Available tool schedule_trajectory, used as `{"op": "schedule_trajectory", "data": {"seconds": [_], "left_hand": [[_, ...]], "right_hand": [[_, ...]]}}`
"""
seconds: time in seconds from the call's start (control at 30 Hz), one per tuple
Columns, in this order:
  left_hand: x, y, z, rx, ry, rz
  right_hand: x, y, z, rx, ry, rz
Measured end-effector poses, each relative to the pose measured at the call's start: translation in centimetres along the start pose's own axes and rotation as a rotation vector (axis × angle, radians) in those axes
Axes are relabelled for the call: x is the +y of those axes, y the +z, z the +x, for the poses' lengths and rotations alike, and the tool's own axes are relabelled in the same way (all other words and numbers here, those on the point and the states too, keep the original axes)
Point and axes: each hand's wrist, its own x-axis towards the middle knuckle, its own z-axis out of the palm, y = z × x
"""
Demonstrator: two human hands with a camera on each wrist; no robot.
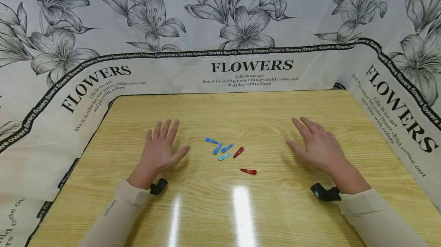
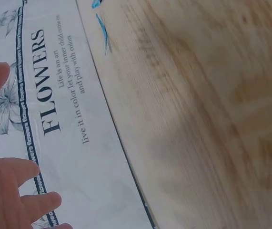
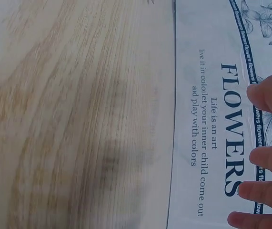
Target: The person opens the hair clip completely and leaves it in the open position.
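Several small snap hair clips lie loose near the middle of the table. Three are blue: one blue clip (image 1: pixel 211 140) at the back, another blue clip (image 1: pixel 217 148) and a third blue clip (image 1: pixel 227 148) just in front. A light blue clip (image 1: pixel 225 157) is nearer me. To the right are a red clip (image 1: pixel 238 152) and, closer, a second red clip (image 1: pixel 248 171). My left hand (image 1: pixel 159 153) hovers left of the clips, fingers spread, holding nothing. On the right, well apart from them, my right hand (image 1: pixel 318 145) has its fingers extended and holds nothing.
The wood-grain table (image 1: pixel 275 216) is bordered at the back and sides by a white cloth (image 1: pixel 179 74) printed with flowers and lettering. A black wrist mount (image 1: pixel 158 187) sits at my left cuff, another black mount (image 1: pixel 325 193) at my right.
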Motion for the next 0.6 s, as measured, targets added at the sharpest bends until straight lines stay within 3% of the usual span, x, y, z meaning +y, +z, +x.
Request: {"op": "schedule_trajectory", "data": {"seconds": [0.2,0.6], "left_hand": [[0.7,0.0,-0.2,0.021,0.015,0.015],[1.7,0.5,-0.3,0.047,0.039,0.009]], "right_hand": [[-0.5,-0.1,-0.3,-0.041,-0.001,0.018],[-1.5,0.4,-0.7,-0.026,-0.021,0.034]]}}
